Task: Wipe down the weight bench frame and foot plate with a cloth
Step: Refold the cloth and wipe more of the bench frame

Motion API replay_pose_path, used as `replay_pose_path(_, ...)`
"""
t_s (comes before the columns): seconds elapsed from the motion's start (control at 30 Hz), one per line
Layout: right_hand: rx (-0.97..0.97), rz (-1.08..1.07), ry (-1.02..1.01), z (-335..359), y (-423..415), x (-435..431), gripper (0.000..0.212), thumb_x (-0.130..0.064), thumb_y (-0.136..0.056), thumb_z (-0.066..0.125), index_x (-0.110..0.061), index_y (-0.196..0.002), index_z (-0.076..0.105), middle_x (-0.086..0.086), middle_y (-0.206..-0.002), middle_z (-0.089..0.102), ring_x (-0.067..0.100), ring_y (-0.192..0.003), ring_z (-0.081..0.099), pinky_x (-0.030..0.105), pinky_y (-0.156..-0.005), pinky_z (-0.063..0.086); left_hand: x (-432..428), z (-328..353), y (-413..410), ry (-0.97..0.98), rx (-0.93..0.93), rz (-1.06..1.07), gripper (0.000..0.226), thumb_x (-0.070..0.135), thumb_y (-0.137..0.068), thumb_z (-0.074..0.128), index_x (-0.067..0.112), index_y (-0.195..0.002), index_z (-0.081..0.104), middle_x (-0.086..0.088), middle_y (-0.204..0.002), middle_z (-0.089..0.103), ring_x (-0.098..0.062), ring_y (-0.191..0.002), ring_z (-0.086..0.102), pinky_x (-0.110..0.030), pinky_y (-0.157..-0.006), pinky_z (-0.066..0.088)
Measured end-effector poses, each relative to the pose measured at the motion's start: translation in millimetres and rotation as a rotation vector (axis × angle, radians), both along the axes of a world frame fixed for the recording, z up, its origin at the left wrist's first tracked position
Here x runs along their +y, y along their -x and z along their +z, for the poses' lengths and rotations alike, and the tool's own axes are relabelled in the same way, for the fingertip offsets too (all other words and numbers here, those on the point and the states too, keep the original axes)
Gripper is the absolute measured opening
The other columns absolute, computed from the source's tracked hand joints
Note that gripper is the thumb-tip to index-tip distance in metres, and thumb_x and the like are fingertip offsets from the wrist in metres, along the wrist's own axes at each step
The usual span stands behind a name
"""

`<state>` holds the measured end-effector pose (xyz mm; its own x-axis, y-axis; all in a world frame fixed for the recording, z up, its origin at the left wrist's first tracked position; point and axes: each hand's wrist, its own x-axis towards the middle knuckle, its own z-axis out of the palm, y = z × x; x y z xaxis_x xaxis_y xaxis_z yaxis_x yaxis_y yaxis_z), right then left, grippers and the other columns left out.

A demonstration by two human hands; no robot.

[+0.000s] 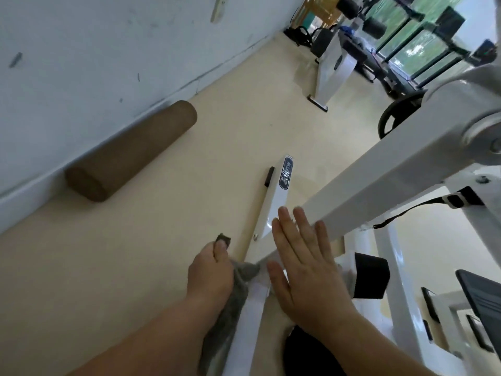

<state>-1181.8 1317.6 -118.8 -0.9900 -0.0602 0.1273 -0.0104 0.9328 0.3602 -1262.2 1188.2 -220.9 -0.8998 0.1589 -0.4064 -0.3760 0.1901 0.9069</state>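
**Head view: cloth (240, 276) held at bench frame (379, 175)**

The cloth is clamped in the grip of the left hand (210, 270) beside the low white bar (252, 316) (near the floor (162, 240)). The right hand (306, 267) is laid flat against the bench frame, fingers straight.

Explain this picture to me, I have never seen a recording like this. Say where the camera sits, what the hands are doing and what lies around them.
There is one picture, taken by a wide-angle camera worn on a person's head, looking down at their own two bare hands; no robot is involved. The left hand holds a grey cloth in its grip, pressed against a white bar of the weight bench frame. The right hand lies flat on the frame, fingers straight, holding nothing. On the beige floor, by the wall, lies a brown roller. More gym machines stand further back.
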Motion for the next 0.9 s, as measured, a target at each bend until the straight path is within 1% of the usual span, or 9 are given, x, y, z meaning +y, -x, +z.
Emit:
replay_pose_path(0.13, -0.075, -0.135, -0.122, -22, 14, 9, 0.069, -0.048, -0.107, 0.014, -0.004, -0.158, 0.03, 0.011, -0.17, 0.016, 0.026, -0.159, 0.002, 0.048, -0.127, -0.005, 12, -3, 8, -0.128, 0.05, -0.048, 0.049, 0.039, -0.111, 0.033, 0.021, -0.157, 0.037, 0.002, -0.149, 0.05, -0.02, -0.136, 0.047, -0.024, -0.103, 0.032)
replay_pose_path(0.23, -0.096, -0.2, -0.205, -34, 23, 16, 0.073, -0.051, -0.103, 0.021, -0.002, -0.156, 0.036, 0.012, -0.169, 0.02, 0.026, -0.159, 0.003, 0.046, -0.125, -0.013, 34, -29, -7, -0.158, -0.086, -0.298, 0.048, 0.041, -0.111, 0.031, 0.017, -0.15, 0.045, 0.003, -0.144, 0.053, -0.02, -0.132, 0.05, -0.022, -0.099, 0.034)
replay_pose_path(0.33, -0.067, -0.239, -0.253, -44, 29, 18, 0.076, -0.055, -0.101, 0.028, -0.001, -0.152, 0.042, 0.014, -0.164, 0.032, 0.029, -0.157, 0.009, 0.049, -0.123, -0.015, 48, -61, -21, -0.224, -0.169, -0.423, 0.059, 0.054, -0.107, 0.031, 0.021, -0.155, 0.042, 0.007, -0.157, 0.044, -0.016, -0.148, 0.038, -0.034, -0.12, 0.034)
replay_pose_path(0.43, -0.06, -0.247, -0.365, -53, 30, 26, 0.072, -0.053, -0.102, 0.03, 0.0, -0.147, 0.049, 0.017, -0.152, 0.045, 0.034, -0.15, 0.023, 0.054, -0.122, -0.016, 58, -69, -11, -0.245, -0.184, -0.465, 0.061, 0.052, -0.107, 0.032, 0.023, -0.16, 0.033, 0.006, -0.165, 0.033, -0.017, -0.154, 0.027, -0.039, -0.127, 0.024)
replay_pose_path(0.53, -0.021, -0.217, -0.446, -60, 28, 35, 0.068, -0.051, -0.099, 0.039, -0.002, -0.143, 0.055, 0.017, -0.142, 0.054, 0.035, -0.146, 0.03, 0.057, -0.121, -0.019, 71, -66, 19, -0.225, -0.173, -0.52, 0.055, 0.033, -0.113, 0.032, 0.018, -0.164, 0.017, 0.001, -0.169, 0.019, -0.019, -0.157, 0.015, -0.03, -0.123, 0.014)
replay_pose_path(0.63, 0.001, -0.206, -0.466, -63, 27, 37, 0.063, -0.049, -0.097, 0.041, -0.002, -0.133, 0.063, 0.016, -0.136, 0.06, 0.035, -0.144, 0.033, 0.057, -0.121, -0.019, 90, -73, 36, -0.25, -0.182, -0.518, 0.059, 0.041, -0.112, 0.031, 0.024, -0.165, 0.012, 0.003, -0.171, 0.011, -0.019, -0.158, 0.011, -0.03, -0.123, 0.012)
replay_pose_path(0.7, 0.004, -0.198, -0.485, -63, 28, 38, 0.059, -0.047, -0.097, 0.04, -0.002, -0.124, 0.068, 0.016, -0.132, 0.061, 0.035, -0.142, 0.034, 0.057, -0.121, -0.018, 91, -78, 29, -0.298, -0.242, -0.446, 0.061, 0.049, -0.109, 0.032, 0.032, -0.165, 0.012, 0.009, -0.168, 0.018, -0.015, -0.156, 0.016, -0.031, -0.122, 0.015)
replay_pose_path(0.8, 0.013, -0.171, -0.512, -63, 28, 42, 0.058, -0.046, -0.098, 0.037, -0.002, -0.117, 0.07, 0.015, -0.127, 0.056, 0.036, -0.14, 0.034, 0.058, -0.121, -0.019, 75, -82, -1, -0.313, -0.257, -0.378, 0.059, 0.041, -0.11, 0.037, 0.03, -0.164, 0.016, 0.016, -0.156, 0.026, -0.001, -0.145, 0.019, -0.019, -0.114, 0.016)
replay_pose_path(0.9, 0.035, -0.174, -0.511, -63, 30, 42, 0.056, -0.046, -0.098, 0.039, -0.003, -0.116, 0.07, 0.013, -0.122, 0.06, 0.035, -0.139, 0.036, 0.057, -0.121, -0.019, 65, -83, -5, -0.222, -0.244, -0.468, 0.054, 0.039, -0.112, 0.03, 0.022, -0.163, 0.022, 0.017, -0.155, 0.023, -0.007, -0.153, 0.017, -0.013, -0.118, 0.008)
